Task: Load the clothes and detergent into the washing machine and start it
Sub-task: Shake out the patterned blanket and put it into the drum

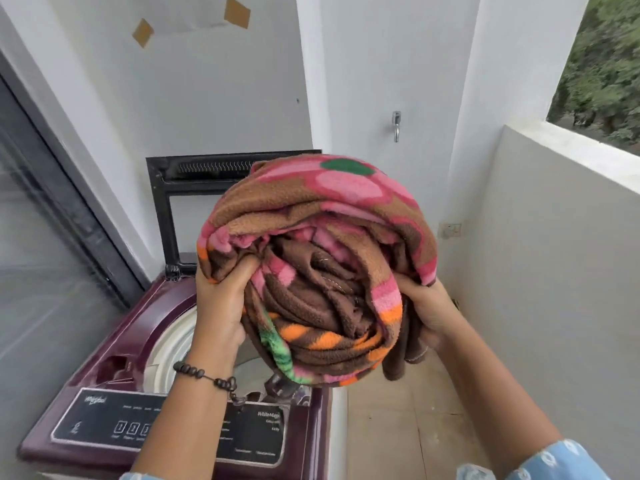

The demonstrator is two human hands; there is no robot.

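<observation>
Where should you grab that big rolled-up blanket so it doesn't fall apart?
Grip the blanket low on both sides, one hand from each side, as the left hand and right hand do here. It is a loose roll with folds open toward the camera, so squeezing inward keeps them bunched. One brown corner already dangles at lower right.

A tap (396, 125) sits on the white wall at centre right, tape patches (237, 11) at top, trees (604, 64) upper right, a glass door (45, 209) at left.
</observation>
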